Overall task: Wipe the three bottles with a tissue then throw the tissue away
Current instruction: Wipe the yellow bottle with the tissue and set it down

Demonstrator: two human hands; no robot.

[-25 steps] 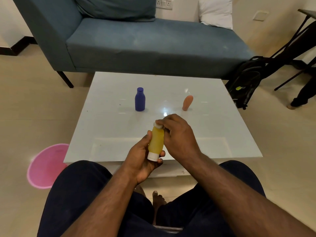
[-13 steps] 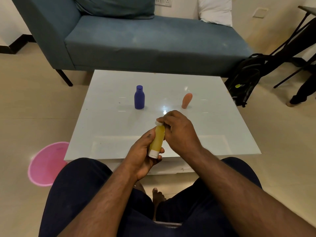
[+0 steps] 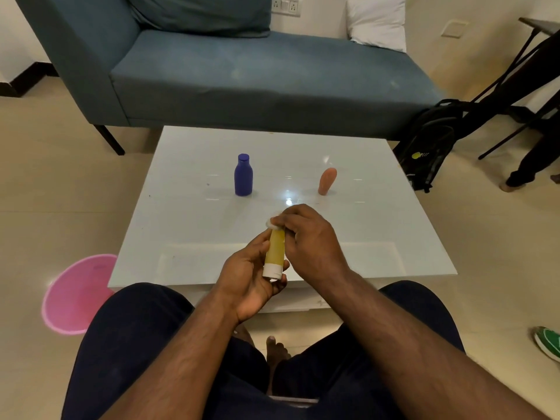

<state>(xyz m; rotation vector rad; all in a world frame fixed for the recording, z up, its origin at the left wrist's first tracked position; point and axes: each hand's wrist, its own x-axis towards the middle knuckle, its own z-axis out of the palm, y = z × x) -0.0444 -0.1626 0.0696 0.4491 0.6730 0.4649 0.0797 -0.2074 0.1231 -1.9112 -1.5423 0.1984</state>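
My left hand grips a yellow bottle with a white cap at its lower end, held above the near edge of the white table. My right hand pinches a small white tissue against the bottle's upper end. A blue bottle stands upright on the table's middle left. An orange bottle stands to its right, leaning slightly.
A pink bin sits on the floor left of the table. A blue sofa stands behind it. A black backpack and another person's legs are at the right; a green shoe lies at the lower right.
The bottle has turned slightly in my left hand and tilted more upright, while my right hand keeps the tissue rubbing at its upper end. The blue and orange bottles have not moved.
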